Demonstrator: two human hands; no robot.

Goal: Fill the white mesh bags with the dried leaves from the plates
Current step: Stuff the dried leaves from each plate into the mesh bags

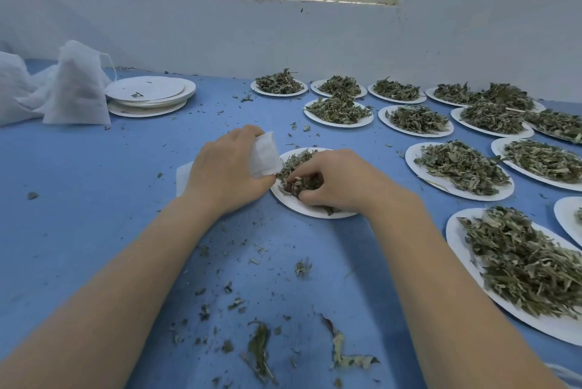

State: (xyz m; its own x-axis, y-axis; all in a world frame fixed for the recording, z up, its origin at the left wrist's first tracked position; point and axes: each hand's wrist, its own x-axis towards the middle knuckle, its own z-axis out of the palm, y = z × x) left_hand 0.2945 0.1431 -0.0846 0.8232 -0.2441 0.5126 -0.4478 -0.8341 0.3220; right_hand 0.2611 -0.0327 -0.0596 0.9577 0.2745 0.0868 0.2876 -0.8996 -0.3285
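Both hands meet at the near plate (294, 203): left hand (225, 173) pinches a white mesh bag (265, 154) at its 9 o'clock edge, right hand (338, 182) curls into the dried leaves (299, 174), gathering a clump. Loaded plates (461, 170) fan out toward 2 o'clock (crumbs everywhere!); filled bags (75, 86) and stacked empties (151, 94) sit at 10.

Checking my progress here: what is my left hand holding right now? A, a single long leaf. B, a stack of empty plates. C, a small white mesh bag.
C: the left hand grips a small white mesh bag beside the plate the right hand gathers leaves from.
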